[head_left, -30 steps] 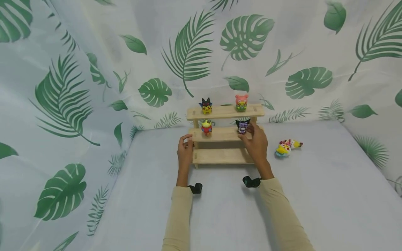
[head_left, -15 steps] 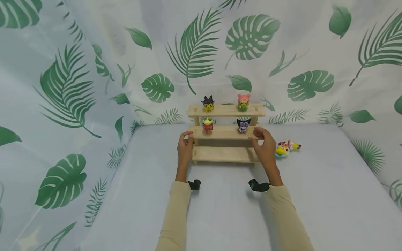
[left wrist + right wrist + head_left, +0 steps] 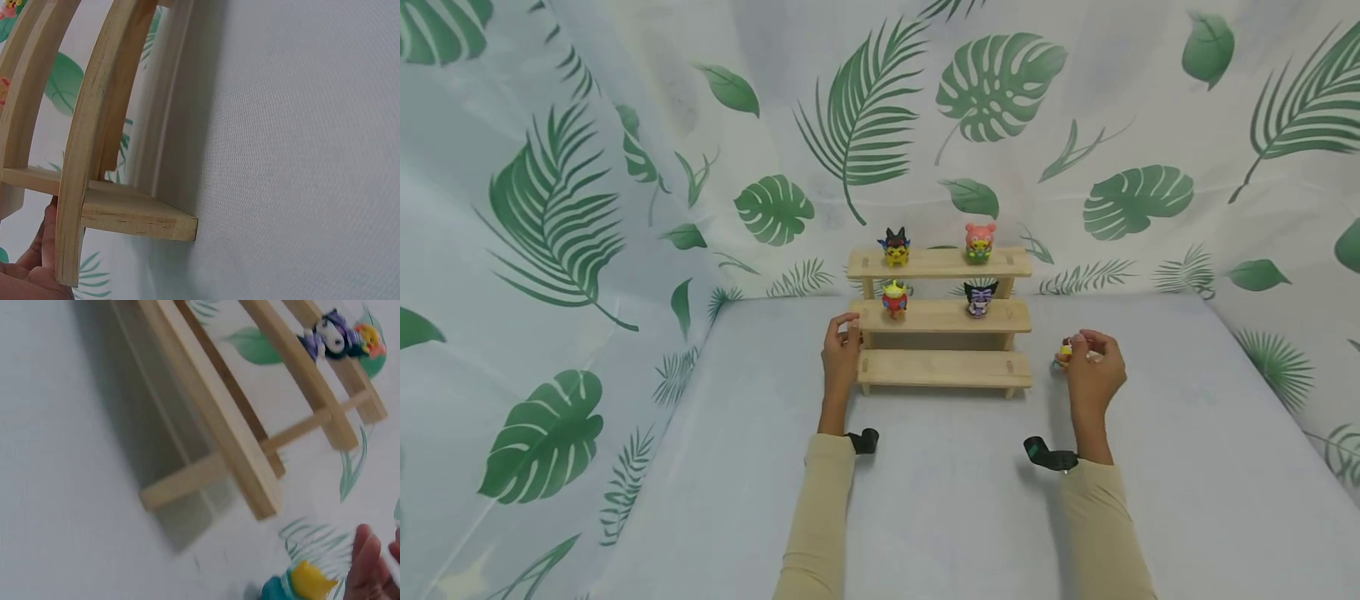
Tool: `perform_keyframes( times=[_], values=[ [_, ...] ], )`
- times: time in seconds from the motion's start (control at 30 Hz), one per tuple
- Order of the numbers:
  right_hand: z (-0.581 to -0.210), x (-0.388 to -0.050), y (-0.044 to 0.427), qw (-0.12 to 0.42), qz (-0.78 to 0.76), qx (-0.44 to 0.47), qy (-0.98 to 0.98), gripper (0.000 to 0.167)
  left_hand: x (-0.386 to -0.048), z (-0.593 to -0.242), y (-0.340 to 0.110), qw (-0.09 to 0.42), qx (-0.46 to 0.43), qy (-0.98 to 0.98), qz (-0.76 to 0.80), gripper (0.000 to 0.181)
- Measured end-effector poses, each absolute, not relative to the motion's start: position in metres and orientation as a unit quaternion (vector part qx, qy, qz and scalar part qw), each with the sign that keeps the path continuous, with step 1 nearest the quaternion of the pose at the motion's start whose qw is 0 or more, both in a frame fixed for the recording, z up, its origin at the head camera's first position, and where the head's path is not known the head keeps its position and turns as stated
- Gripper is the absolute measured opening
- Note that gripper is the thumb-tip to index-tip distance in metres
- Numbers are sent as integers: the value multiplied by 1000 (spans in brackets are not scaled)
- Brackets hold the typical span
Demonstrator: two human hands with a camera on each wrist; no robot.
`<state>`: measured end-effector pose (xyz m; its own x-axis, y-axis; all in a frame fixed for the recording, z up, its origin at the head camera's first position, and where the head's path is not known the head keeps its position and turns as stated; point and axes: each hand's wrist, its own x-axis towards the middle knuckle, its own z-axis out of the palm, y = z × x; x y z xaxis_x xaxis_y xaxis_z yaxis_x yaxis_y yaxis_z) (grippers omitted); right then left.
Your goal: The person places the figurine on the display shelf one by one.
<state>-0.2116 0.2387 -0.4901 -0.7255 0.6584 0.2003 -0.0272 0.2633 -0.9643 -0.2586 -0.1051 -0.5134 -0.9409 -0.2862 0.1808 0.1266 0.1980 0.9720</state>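
My left hand (image 3: 841,350) holds the left end of a three-tier wooden display shelf (image 3: 943,362); in the left wrist view its fingers (image 3: 47,240) pass behind the wood. My right hand (image 3: 1096,371) is at two small toy figurines on the table right of the shelf, its fingers bent above them. One, a yellow and teal figurine (image 3: 1063,358), shows at the fingertips; in the right wrist view it sits apart from the fingers (image 3: 367,559). The other figurine is mostly hidden by the hand.
On the middle tier stand a red and green alien figurine (image 3: 894,302) and a black and purple figurine (image 3: 979,302). The top tier bears a black-eared yellow figurine (image 3: 895,248) and a pink figurine (image 3: 978,244). A leaf-print cloth (image 3: 880,167) hangs behind.
My right hand has let go of the black and purple figurine on the middle tier and moved right to the figurines on the table. The left hand has stayed at the shelf's end.
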Motion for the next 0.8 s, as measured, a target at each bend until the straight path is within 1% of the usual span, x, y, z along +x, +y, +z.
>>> perform_keyframes(
  times=[0.1, 0.17, 0.23, 0.33, 0.4, 0.5, 0.63, 0.8],
  values=[
    [-494, -205, 250, 230, 574, -283, -733, 40, -259, -513, -105, 159, 56, -758, -630, 27],
    [-497, -202, 256, 173, 591, -314, -722, 50, -259, -512, -105, 157, 59, -758, -631, 26],
    [-500, -201, 262, 123, 631, -335, -689, 57, -259, -512, -105, 157, 61, -756, -632, 25],
    [-504, -199, 268, 73, 702, -344, -619, 66, -259, -512, -105, 157, 61, -754, -635, 25],
    [-507, -199, 271, 58, 749, -337, -568, 70, -260, -513, -105, 156, 61, -755, -634, 26],
    [-509, -200, 275, 48, 778, -321, -538, 74, -260, -516, -106, 156, 62, -755, -633, 27],
    [-511, -204, 275, 43, 774, -314, -548, 77, -260, -517, -106, 159, 64, -755, -633, 26],
    [-514, -210, 273, 50, 752, -323, -573, 80, -261, -516, -105, 159, 63, -752, -636, 26]
  ],
)
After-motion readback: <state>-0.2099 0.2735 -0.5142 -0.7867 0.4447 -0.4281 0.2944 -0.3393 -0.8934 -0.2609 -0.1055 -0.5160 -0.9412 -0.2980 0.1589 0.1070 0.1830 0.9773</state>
